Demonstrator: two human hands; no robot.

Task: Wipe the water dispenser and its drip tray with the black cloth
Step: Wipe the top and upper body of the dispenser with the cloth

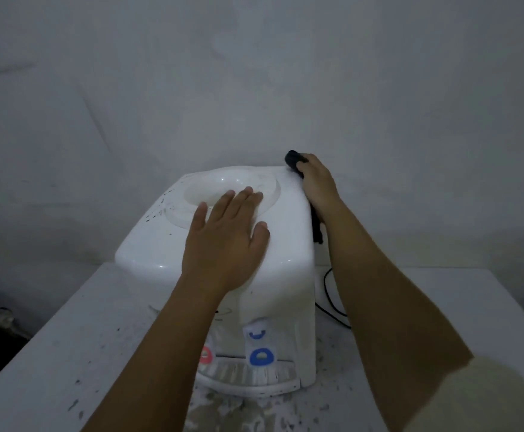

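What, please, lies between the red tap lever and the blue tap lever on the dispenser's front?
In the head view, the left forearm crosses in front between the red lever and the blue lever; beside it, only white dispenser front shows.

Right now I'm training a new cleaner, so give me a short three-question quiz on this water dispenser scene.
1. True or false: the left hand lies flat on top of the water dispenser.
2. Which hand grips the black cloth?
A. left
B. right
C. neither
3. Fill in: the tap lever above the drip tray nearer the right hand is coloured ____.

Key: 1 true; 2 B; 3 blue.
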